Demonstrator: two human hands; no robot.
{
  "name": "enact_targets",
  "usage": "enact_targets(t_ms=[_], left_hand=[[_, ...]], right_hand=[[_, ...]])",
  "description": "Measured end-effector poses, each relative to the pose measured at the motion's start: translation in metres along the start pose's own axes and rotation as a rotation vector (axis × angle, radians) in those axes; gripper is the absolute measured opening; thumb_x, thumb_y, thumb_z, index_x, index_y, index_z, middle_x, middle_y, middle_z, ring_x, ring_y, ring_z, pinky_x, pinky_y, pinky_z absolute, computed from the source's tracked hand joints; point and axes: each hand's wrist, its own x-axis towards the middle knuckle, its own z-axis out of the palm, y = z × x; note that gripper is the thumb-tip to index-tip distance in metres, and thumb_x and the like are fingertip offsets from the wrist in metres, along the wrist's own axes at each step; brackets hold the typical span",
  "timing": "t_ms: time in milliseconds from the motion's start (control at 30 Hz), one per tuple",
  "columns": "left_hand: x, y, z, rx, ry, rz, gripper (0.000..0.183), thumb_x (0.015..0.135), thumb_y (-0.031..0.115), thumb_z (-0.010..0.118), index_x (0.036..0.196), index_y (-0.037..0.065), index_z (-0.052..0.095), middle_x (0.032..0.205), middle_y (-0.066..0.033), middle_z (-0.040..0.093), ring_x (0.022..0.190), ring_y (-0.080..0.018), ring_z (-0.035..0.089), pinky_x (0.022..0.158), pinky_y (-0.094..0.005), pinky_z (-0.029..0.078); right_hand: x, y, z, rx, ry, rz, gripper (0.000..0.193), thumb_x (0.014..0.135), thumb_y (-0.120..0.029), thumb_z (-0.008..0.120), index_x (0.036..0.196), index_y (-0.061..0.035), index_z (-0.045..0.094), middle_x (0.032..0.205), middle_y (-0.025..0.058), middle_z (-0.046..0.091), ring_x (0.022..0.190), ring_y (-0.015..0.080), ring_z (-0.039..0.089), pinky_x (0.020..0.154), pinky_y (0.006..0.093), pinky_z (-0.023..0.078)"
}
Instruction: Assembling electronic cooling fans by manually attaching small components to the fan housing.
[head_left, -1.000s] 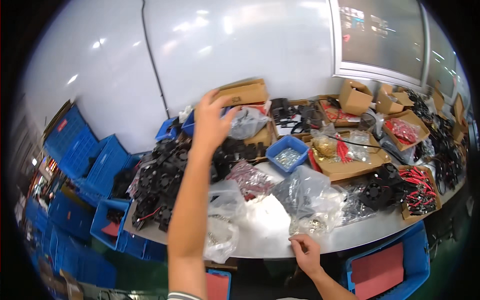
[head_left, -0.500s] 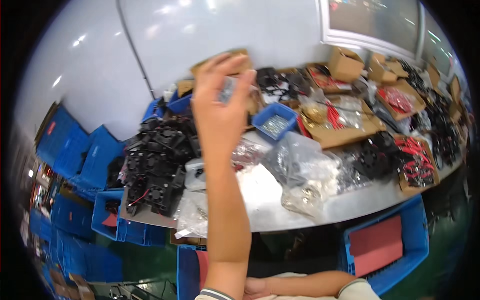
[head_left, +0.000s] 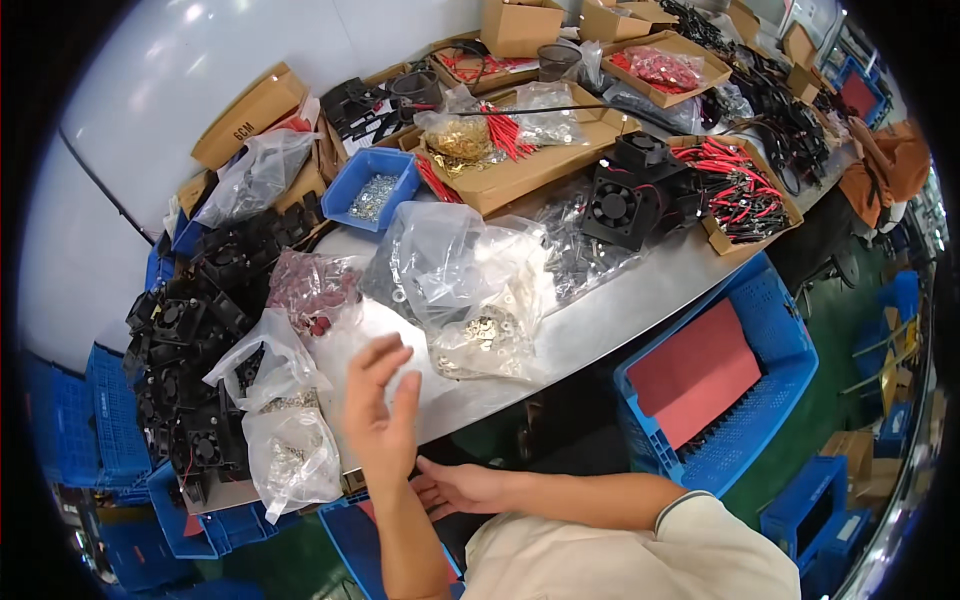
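Observation:
My left hand (head_left: 380,405) hovers over the bare metal near the table's front edge. Its fingers are slightly bent and apart from the thumb, with nothing seen between them. Lower down, beside my left wrist, my right hand (head_left: 455,490) is held past the front edge with its fingers spread; it too looks free of any object. Just right of my left hand lies a clear bag of small metal parts (head_left: 487,335). Another clear bag of small parts (head_left: 292,452) sits to its left, hanging partly over the edge. A bag of dark red pieces (head_left: 312,290) lies behind.
Black fans (head_left: 190,350) are heaped at the left, and more fans (head_left: 625,205) stand at the right. A blue bin of screws (head_left: 345,205) and a carton of red and black cables (head_left: 735,190) are farther back. A blue crate (head_left: 785,350) stands below the table.
My left hand has come down from in front of the back wall to near the table's front edge. My right hand has moved farther into view. The view has swung to the right.

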Motion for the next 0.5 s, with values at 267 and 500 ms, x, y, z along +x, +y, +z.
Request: enact_targets(t_ms=[267, 500], left_hand=[[-0.072, -0.019, 0.014, -0.007, 0.008, -0.23, 0.02, 0.083, -0.003, 0.064, 0.103, -0.002, 0.067, 0.109, -0.014, 0.064, 0.102, -0.0233, 0.061, 0.088, -0.0306, 0.048], [-0.065, -0.022, 0.041, -0.133, 0.175, -0.173, 0.018, 0.087, -0.005, 0.059, 0.103, -0.002, 0.066, 0.106, -0.0135, 0.064, 0.1, -0.0226, 0.061, 0.088, -0.0309, 0.046]], right_hand=[[-0.096, -0.055, 0.009, -0.663, 0.137, -0.161, 0.033, 0.101, -0.023, 0.052, 0.122, 0.0022, 0.058, 0.112, 0.0101, 0.065, 0.108, 0.0155, 0.059, 0.097, 0.0304, 0.044], [-0.084, -0.06, -0.001, -0.377, 0.281, -0.212, 0.035, 0.097, -0.015, 0.059, 0.128, 0.0005, 0.053, 0.117, 0.0058, 0.061, 0.107, 0.0135, 0.056, 0.094, 0.03, 0.045]])
